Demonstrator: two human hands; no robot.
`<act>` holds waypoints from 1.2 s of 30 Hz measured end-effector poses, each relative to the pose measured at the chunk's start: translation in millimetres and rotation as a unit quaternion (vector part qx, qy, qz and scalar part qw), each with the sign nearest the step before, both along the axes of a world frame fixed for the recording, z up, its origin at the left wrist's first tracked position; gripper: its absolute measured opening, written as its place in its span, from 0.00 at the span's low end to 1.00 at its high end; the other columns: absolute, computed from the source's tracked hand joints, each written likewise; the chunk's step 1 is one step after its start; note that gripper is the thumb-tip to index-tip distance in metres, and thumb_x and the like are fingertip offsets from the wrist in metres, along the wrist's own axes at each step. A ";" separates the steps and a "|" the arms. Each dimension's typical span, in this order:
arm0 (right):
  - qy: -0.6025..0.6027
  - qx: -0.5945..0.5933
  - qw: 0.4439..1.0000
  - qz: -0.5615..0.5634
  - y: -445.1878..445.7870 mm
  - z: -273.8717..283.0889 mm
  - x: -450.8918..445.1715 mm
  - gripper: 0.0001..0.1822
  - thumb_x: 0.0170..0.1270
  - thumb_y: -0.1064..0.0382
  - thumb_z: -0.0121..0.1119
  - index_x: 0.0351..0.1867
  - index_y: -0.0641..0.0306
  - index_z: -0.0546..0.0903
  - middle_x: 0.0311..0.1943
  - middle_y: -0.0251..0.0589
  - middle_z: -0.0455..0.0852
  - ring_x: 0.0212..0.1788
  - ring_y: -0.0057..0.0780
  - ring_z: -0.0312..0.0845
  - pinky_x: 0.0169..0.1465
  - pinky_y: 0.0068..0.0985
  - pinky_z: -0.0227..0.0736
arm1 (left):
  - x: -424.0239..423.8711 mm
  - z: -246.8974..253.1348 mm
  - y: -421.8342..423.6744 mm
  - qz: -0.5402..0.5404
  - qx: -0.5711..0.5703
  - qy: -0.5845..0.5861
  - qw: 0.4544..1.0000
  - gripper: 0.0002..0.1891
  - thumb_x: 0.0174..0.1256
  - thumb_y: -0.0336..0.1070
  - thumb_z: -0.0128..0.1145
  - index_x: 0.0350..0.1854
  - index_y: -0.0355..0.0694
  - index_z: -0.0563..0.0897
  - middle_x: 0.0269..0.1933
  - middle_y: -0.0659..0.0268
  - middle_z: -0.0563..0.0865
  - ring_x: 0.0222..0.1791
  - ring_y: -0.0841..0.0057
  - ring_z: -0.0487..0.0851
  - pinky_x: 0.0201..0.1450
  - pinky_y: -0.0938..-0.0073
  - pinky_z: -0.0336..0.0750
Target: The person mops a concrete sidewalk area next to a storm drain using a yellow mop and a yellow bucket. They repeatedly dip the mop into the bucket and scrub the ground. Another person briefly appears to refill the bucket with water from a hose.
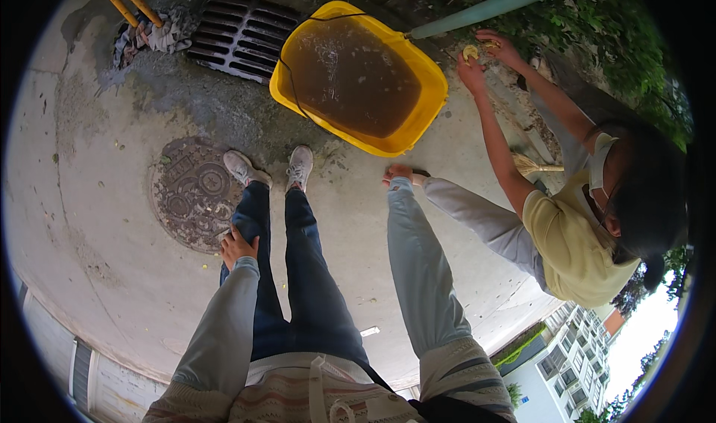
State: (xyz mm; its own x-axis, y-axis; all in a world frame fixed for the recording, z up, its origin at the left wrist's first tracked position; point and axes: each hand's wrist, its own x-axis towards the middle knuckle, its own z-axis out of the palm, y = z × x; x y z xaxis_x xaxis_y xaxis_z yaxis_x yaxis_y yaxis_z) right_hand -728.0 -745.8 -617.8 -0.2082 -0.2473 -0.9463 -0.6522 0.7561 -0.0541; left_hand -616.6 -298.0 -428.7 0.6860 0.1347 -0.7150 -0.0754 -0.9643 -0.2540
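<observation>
My left hand [238,248] rests on the thigh of my jeans, fingers spread, holding nothing that I can see. My right hand [398,173] is out to the right, below a yellow plastic tub [432,95]; its fingers look partly curled, and whether it holds anything is unclear. Murky brown water [352,76] fills much of the tub. A dark cord [290,79] loops over the tub's left side. To the right, another person [582,238] in a yellow top and face mask crouches, with small yellowish pieces [470,53] at both hands.
A metal drain grate [240,34] lies left of the tub, with mop heads [151,34] on yellow poles beside it. A round manhole cover [196,193] is by my feet. A green pole [492,9] slants over the tub's corner. A straw broom [528,164] lies near the other person.
</observation>
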 end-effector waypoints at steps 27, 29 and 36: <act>-0.257 -0.139 0.953 -0.080 -128.0 -60.3 30.2 0.24 0.52 0.63 0.61 0.51 0.67 0.72 0.44 0.45 0.79 0.41 0.39 0.78 0.44 0.35 0.76 | -10.9 -31.6 4.2 -0.032 -0.072 -0.018 0.997 0.26 0.53 0.49 0.55 0.54 0.44 0.69 0.49 0.60 0.74 0.51 0.64 0.71 0.50 0.63 0.67; -0.284 -0.070 0.953 -0.081 -90.5 -46.0 79.8 0.25 0.55 0.61 0.58 0.55 0.63 0.68 0.49 0.44 0.77 0.48 0.41 0.76 0.48 0.39 0.75 | -12.3 -27.9 18.4 -0.032 -0.038 -0.050 0.997 0.26 0.51 0.48 0.57 0.52 0.44 0.71 0.47 0.61 0.75 0.49 0.64 0.72 0.50 0.64 0.67; -0.413 -0.077 0.902 -0.102 -99.4 -23.6 70.1 0.33 0.59 0.45 0.53 0.60 0.62 0.62 0.57 0.42 0.69 0.58 0.39 0.66 0.60 0.39 0.62 | -10.8 -32.7 15.9 -0.027 -0.075 -0.026 0.996 0.25 0.52 0.46 0.57 0.52 0.43 0.72 0.47 0.61 0.75 0.50 0.64 0.72 0.50 0.64 0.67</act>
State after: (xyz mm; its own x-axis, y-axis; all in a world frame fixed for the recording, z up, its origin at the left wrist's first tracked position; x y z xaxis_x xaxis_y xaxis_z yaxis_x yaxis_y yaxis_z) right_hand -657.9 -845.2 -641.4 0.4964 -0.4259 -0.7565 -0.1896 0.7972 -0.5732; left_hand -627.4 -282.1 -461.4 0.7255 -0.0103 -0.6881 -0.1195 -0.9866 -0.1112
